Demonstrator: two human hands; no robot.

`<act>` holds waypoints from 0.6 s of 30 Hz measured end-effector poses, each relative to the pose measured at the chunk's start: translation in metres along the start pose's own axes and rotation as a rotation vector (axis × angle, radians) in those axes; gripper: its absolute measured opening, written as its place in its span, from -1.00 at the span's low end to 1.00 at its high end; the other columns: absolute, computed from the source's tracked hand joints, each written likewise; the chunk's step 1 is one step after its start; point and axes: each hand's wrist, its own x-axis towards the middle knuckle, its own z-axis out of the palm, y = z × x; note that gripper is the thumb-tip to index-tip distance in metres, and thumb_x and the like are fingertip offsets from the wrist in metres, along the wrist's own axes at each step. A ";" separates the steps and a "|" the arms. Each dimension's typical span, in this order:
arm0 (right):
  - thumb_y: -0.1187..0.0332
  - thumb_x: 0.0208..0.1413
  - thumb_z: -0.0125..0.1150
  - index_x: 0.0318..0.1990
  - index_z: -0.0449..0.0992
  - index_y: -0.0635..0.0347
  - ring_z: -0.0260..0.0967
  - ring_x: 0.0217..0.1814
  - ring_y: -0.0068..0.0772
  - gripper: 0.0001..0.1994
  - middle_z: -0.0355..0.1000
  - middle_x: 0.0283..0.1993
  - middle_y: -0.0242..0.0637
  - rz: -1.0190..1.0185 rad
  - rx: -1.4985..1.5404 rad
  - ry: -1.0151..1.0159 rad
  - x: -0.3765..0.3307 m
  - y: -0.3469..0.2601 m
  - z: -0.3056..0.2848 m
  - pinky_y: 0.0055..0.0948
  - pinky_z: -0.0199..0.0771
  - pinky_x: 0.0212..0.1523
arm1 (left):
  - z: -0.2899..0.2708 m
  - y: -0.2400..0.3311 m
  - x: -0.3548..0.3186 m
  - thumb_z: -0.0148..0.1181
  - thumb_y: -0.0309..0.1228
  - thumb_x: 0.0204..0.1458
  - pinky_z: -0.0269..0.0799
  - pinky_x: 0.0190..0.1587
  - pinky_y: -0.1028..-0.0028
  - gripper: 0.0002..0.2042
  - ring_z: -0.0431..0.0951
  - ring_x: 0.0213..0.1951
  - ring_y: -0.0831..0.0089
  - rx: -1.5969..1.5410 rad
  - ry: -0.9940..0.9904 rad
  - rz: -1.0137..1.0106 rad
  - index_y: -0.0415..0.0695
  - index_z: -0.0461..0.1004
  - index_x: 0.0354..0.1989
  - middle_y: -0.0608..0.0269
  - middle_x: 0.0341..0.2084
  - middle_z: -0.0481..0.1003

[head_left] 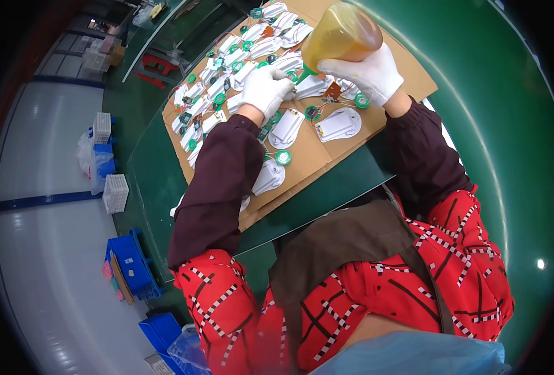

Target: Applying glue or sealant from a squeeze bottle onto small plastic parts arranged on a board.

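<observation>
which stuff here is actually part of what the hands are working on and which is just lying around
In use:
- right hand gripping the amber squeeze bottle, green nozzle down
- left hand pressing on a white plastic shell
- cardboard sheet carrying rows of shells and green round parts

Lying about:
- blue crates on the floor
- white baskets
- plastic bags

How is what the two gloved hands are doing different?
The right hand grips an amber squeeze bottle, tipped nozzle-down; the left hand holds no bottle and presses on a white plastic shell. The right hand is raised over the cardboard sheet; the left rests low among the parts. Both wear white gloves.
</observation>
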 end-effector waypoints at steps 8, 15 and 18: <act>0.25 -0.30 0.41 -0.27 0.46 0.26 0.41 -0.37 -0.55 -0.59 0.47 -0.36 -0.28 0.038 -0.127 -0.015 -0.003 -0.003 0.009 -0.54 0.43 -0.33 | -0.003 -0.008 0.004 0.07 -0.54 -0.14 0.49 -0.39 0.56 -0.83 0.55 -0.45 0.42 0.071 -0.014 0.016 -0.41 0.40 -0.38 0.09 -0.47 0.48; 0.25 -0.28 0.40 -0.24 0.45 0.22 0.41 -0.35 -0.54 -0.59 0.47 -0.34 -0.31 0.002 -0.171 -0.015 -0.003 -0.001 0.015 -0.55 0.42 -0.29 | 0.001 -0.024 0.014 0.12 -0.41 -0.24 0.42 -0.40 0.55 -0.81 0.53 -0.55 0.48 0.070 0.052 0.067 -0.27 0.51 -0.48 0.15 -0.62 0.52; 0.25 -0.27 0.39 -0.24 0.45 0.22 0.41 -0.35 -0.54 -0.60 0.47 -0.34 -0.31 -0.093 -0.227 0.009 -0.004 0.002 0.017 -0.55 0.41 -0.29 | 0.001 -0.027 0.015 0.10 -0.37 -0.25 0.41 -0.37 0.52 -0.81 0.52 -0.54 0.46 0.158 0.081 0.140 -0.23 0.52 -0.50 0.16 -0.62 0.52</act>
